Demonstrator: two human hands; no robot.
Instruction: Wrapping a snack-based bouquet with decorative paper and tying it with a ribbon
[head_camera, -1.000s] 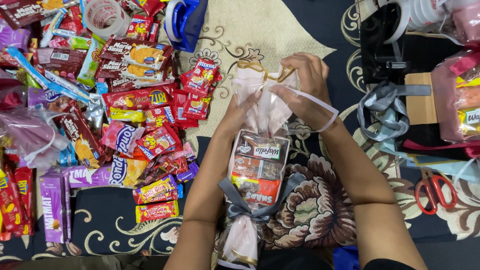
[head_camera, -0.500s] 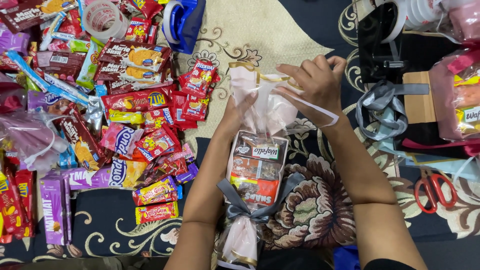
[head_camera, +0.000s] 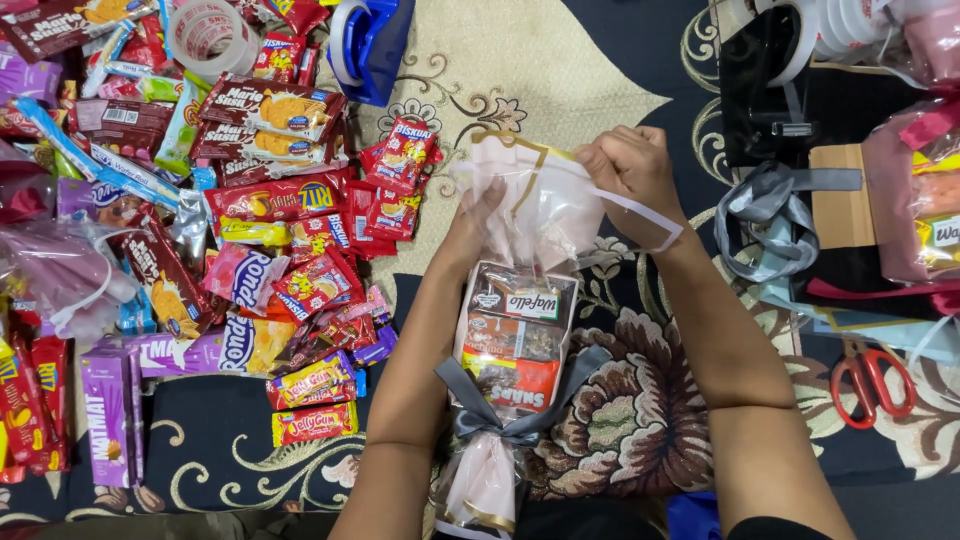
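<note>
A clear gift bag (head_camera: 515, 330) filled with snack packs lies on the patterned cloth between my forearms, a grey ribbon bow (head_camera: 500, 420) tied around its near end. My left hand (head_camera: 470, 235) grips the far open end of the bag from the left. My right hand (head_camera: 628, 172) pinches the bag's gold-edged top and holds a thin white ribbon (head_camera: 640, 215) that loops down past my wrist.
A heap of snack packets (head_camera: 250, 220) covers the left side. A tape roll (head_camera: 205, 35) and blue tape dispenser (head_camera: 370, 45) sit at the top. Grey ribbon (head_camera: 770, 225), a black bag (head_camera: 770, 90), filled pink bags (head_camera: 920, 190) and red scissors (head_camera: 870, 375) lie at right.
My right hand has shifted slightly right and up, pulling the white ribbon out along the bag's top. My left hand stays on the bag.
</note>
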